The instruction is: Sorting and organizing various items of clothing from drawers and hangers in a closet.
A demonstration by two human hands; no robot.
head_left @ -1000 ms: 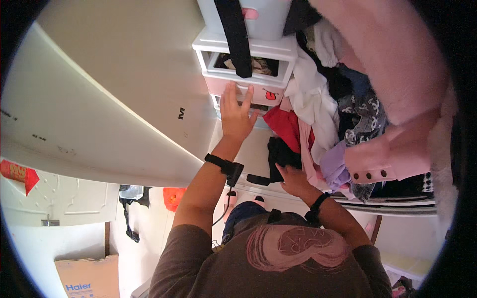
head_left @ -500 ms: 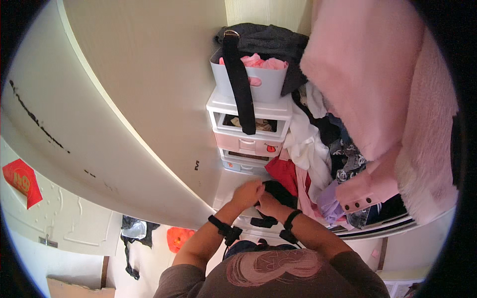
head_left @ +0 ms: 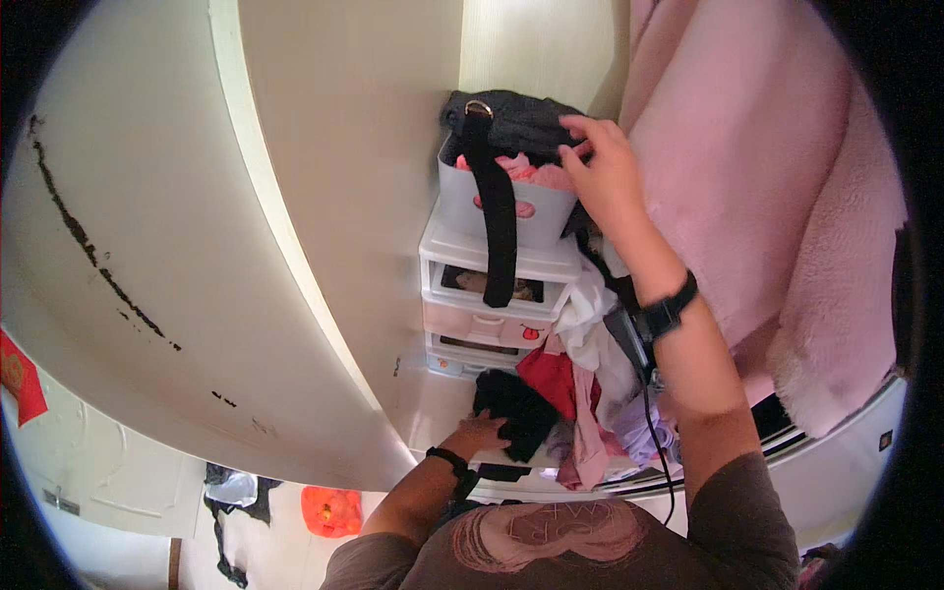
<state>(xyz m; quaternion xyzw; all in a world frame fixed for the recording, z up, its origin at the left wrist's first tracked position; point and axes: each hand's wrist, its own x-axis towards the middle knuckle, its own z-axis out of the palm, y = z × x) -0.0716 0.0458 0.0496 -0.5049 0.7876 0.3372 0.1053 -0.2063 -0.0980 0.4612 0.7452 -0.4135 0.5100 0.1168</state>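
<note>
My left hand [head_left: 482, 433] lies on a bunched black garment [head_left: 519, 413] at the wardrobe's floor, its fingers spread against the cloth. Raised higher, my right hand [head_left: 605, 172] is open, thumb apart from the fingers. Its fingertips are at the edge of a dark grey garment [head_left: 536, 120]; whether they touch it I cannot tell. That garment rests on a light grey bin [head_left: 462, 202] holding pink cloth [head_left: 531, 169]. A black strap [head_left: 500, 236] with a metal ring hangs over the bin's front.
Under the bin stands a white drawer unit [head_left: 442, 246]. Red cloth [head_left: 549, 379], white cloth [head_left: 585, 315] and a purple garment [head_left: 641, 433] are heaped beside it. Pink fluffy coats [head_left: 737, 177] hang at right. A wardrobe panel [head_left: 344, 197] rises at left. An orange bag [head_left: 330, 511] lies on the floor.
My hands have separated: the right has risen to the dark grey garment, while the left stays low on the black garment. The view has shifted, so the bin and drawers sit lower.
</note>
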